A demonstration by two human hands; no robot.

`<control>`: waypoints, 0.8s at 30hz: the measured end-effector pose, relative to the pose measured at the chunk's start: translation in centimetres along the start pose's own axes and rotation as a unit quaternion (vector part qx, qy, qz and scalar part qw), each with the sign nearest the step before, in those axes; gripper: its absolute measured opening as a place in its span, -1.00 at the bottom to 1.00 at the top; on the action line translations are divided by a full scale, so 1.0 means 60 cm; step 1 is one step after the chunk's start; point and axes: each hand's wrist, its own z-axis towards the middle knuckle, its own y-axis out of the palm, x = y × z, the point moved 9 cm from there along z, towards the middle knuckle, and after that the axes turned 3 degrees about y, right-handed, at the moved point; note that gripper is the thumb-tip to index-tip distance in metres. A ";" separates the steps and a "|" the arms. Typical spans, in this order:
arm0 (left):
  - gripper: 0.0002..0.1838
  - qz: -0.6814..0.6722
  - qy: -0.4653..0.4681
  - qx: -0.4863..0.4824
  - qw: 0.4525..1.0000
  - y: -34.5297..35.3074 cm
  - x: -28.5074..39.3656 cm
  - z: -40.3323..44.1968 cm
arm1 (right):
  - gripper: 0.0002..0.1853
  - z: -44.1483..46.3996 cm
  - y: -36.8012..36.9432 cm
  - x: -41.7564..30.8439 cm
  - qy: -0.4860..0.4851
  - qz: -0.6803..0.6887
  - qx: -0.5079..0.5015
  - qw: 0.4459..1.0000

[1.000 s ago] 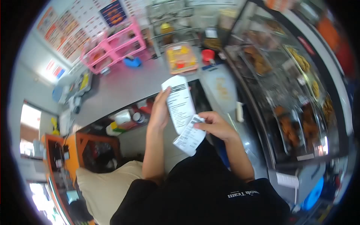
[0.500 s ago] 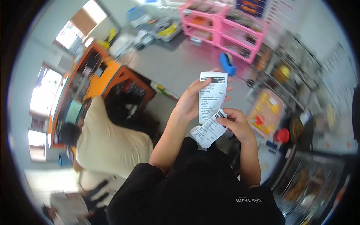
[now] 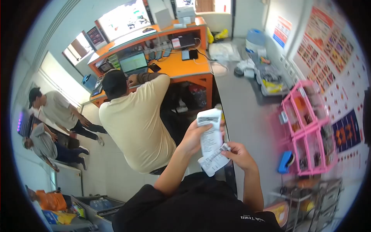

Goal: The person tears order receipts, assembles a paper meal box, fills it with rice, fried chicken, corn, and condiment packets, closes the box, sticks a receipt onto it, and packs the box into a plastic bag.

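Observation:
A long printed receipt (image 3: 211,135) is held near its top by my left hand (image 3: 195,137), thumb on the front and fingers behind. Over its lower end lies a shorter, tilted receipt (image 3: 213,162), whose upper right corner my right hand (image 3: 240,155) pinches between thumb and fingers. Both papers are in front of my body, beside the edge of the grey counter (image 3: 247,127). The small print is too blurred to read.
A person in a cream shirt (image 3: 135,123) sits at an orange desk (image 3: 185,66) with a laptop (image 3: 133,63). Two people stand at the left; another in orange (image 3: 52,201) is lower left. Pink racks (image 3: 309,131) and a blue tape dispenser (image 3: 285,162) are on the right.
The view has swung left, from the food display and counter to the desk and several people. Both hands still hold the receipts, which remain overlapped.

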 end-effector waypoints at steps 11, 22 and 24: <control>-0.51 0.139 0.076 0.207 0.965 -0.258 0.103 -0.081 | -0.75 0.428 -0.089 -0.103 -0.053 -0.421 -0.149 0.893; -0.55 0.257 -0.187 0.491 0.811 -0.631 -0.215 -0.313 | -0.61 1.087 -0.011 -0.272 -0.210 -0.582 -0.165 0.768; -0.52 0.251 -0.204 0.561 0.762 -0.641 -0.239 -0.326 | -0.61 1.205 0.020 -0.304 -0.233 -0.585 -0.160 0.760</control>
